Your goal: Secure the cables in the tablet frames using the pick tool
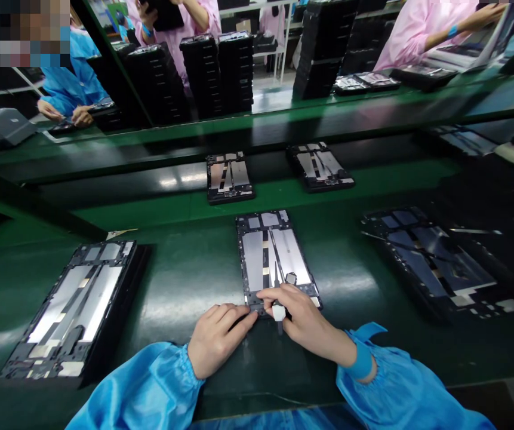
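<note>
An opened tablet [295,254] lies in front of me with its silver inside, dark strips and black frame showing. At its lower left corner, my left hand [221,334] has bent fingers together, with thumb and index fingertips on the edge. My right hand [299,316] is over the lower end, fingers closed around a small white piece with a dark strip [279,313]. The palm side of that hand and the spot under its fingertips are hidden. A small pale square [291,278] shows just beyond its knuckles.
Another opened tablet [77,304] sits raised at left, and one [436,257] lies in shadow at right, near a thin metal tool [476,231]. Two more, a near one [230,177] and a farther one [320,167], rest beyond. Stacked black trays [200,74] and co-workers stand behind.
</note>
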### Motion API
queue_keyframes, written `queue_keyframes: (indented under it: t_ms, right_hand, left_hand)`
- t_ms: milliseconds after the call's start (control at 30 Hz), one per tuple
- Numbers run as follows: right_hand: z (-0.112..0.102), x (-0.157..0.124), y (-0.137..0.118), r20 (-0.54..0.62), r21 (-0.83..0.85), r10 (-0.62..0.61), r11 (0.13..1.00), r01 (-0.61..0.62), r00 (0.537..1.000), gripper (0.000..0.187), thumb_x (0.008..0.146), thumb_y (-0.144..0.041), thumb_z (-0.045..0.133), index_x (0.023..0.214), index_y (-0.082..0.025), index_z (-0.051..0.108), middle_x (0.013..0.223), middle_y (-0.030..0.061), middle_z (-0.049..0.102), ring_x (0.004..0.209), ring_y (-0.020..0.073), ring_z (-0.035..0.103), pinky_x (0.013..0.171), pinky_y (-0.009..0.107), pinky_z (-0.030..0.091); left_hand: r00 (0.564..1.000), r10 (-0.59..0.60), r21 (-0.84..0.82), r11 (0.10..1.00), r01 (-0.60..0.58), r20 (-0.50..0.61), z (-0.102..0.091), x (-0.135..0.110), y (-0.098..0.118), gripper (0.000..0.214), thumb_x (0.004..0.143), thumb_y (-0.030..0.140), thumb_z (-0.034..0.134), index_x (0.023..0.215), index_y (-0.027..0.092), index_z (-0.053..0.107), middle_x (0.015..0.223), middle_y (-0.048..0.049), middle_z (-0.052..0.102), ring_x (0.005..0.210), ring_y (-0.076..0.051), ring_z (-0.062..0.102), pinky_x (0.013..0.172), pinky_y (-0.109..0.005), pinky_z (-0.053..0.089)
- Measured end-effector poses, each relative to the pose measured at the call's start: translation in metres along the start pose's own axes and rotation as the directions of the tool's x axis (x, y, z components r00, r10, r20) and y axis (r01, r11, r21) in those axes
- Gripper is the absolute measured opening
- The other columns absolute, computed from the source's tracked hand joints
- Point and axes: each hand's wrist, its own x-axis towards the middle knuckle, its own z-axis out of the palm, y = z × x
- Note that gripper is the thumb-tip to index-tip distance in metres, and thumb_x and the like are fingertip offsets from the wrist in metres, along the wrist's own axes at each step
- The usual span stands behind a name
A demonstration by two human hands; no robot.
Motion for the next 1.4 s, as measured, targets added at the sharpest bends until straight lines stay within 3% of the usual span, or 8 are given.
queue_keyframes:
  t_ms: [667, 867, 1033, 1300, 1400]
  right_hand:
    - [0.004, 0.001, 0.002, -0.024, -0.036, -0.031, 0.999, 0.030, 0.999, 0.053, 0.076, 0.008, 0.046, 0.119, -0.023, 0.056, 0.090, 0.0035, 0.066, 0.087, 0.0221, 0.058, 0.080, 0.036, 0.046]
    - [0.006, 0.000, 0.002, -0.052, -0.036, -0.023, 0.999, 0.021, 0.998, 0.050, 0.079, 0.005, 0.050, 0.119, -0.024, 0.057, 0.089, 0.0034, 0.066, 0.087, 0.0224, 0.059, 0.080, 0.037, 0.047]
    - [0.005, 0.001, 0.001, -0.064, -0.021, -0.029, 0.999, 0.028, 0.997, 0.046, 0.082, 0.004, 0.053, 0.119, -0.023, 0.057, 0.088, 0.0028, 0.067, 0.085, 0.0220, 0.059, 0.078, 0.036, 0.047]
    - [0.002, 0.003, -0.002, -0.102, -0.017, -0.018, 1.000, 0.016, 0.995, 0.032, 0.089, -0.008, 0.055, 0.117, -0.023, 0.061, 0.086, 0.0040, 0.071, 0.084, 0.0232, 0.063, 0.076, 0.037, 0.051]
    - [-0.008, -0.004, -0.007, -0.141, 0.088, 0.002, 0.996, 0.010, 0.990, 0.022, 0.096, -0.020, 0.053, 0.115, -0.024, 0.064, 0.082, 0.0041, 0.073, 0.081, 0.0222, 0.066, 0.075, 0.036, 0.053]
  left_hand:
    - [0.999, 0.051, 0.072, 0.996, -0.051, -0.001, -0.005, 0.004, 0.001, 0.026, 0.098, 0.011, 0.047, 0.119, 0.014, 0.061, 0.107, -0.0083, 0.068, 0.090, -0.017, 0.061, 0.073, -0.030, 0.048]
    - [0.996, 0.087, 0.157, 0.983, -0.091, 0.030, -0.011, 0.008, 0.004, 0.030, 0.100, 0.011, 0.039, 0.123, 0.011, 0.059, 0.106, -0.0099, 0.068, 0.091, -0.018, 0.060, 0.074, -0.032, 0.049]
    - [0.995, 0.068, 0.128, 0.989, -0.077, 0.070, -0.009, 0.005, 0.002, 0.031, 0.101, 0.012, 0.039, 0.126, 0.013, 0.057, 0.110, -0.0096, 0.066, 0.091, -0.018, 0.060, 0.072, -0.031, 0.048]
    - [0.993, 0.078, 0.141, 0.986, -0.090, 0.085, -0.006, 0.005, 0.001, 0.034, 0.101, 0.013, 0.036, 0.129, 0.018, 0.055, 0.110, -0.0088, 0.065, 0.089, -0.019, 0.059, 0.071, -0.032, 0.047]
    - [0.995, 0.026, 0.123, 0.992, -0.039, 0.100, -0.002, 0.005, 0.003, 0.033, 0.100, 0.014, 0.040, 0.128, 0.019, 0.055, 0.110, -0.0092, 0.064, 0.088, -0.019, 0.059, 0.071, -0.032, 0.048]
